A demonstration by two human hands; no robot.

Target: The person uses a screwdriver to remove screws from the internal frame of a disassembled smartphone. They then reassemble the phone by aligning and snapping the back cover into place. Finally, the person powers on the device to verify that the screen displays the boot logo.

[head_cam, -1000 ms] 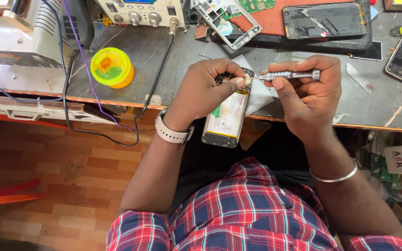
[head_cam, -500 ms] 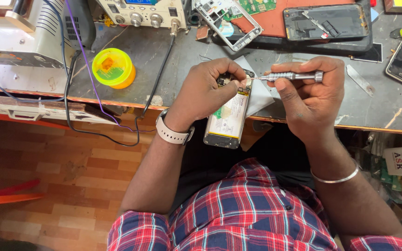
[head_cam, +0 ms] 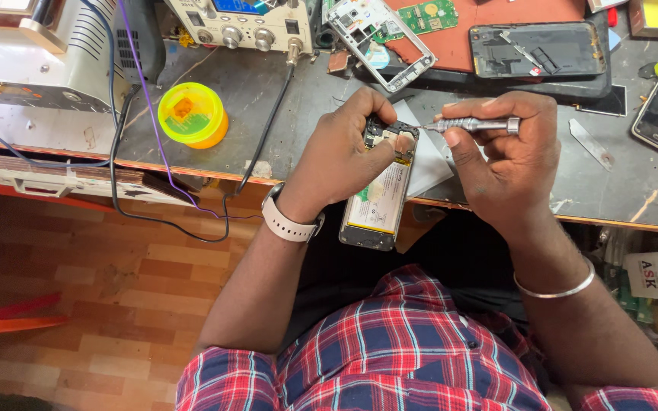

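Over the bench edge, the left hand (head_cam: pixel 340 156) is wrapped around an opened phone (head_cam: pixel 378 190), fingers curled tight on its top end, back cover off and battery showing. Just beside it, the right hand (head_cam: pixel 508 156) pinches a slim metal screwdriver (head_cam: pixel 472 125) lying level, tip touching the phone's upper corner. A yellow tub (head_cam: pixel 192 114) sits well apart

A scuffed grey workbench (head_cam: pixel 268 122) is seen. A yellow tub (head_cam: pixel 192 114) is placed left; a red mat (head_cam: pixel 489 30) and a dismantled phone (head_cam: pixel 535 49) far right.
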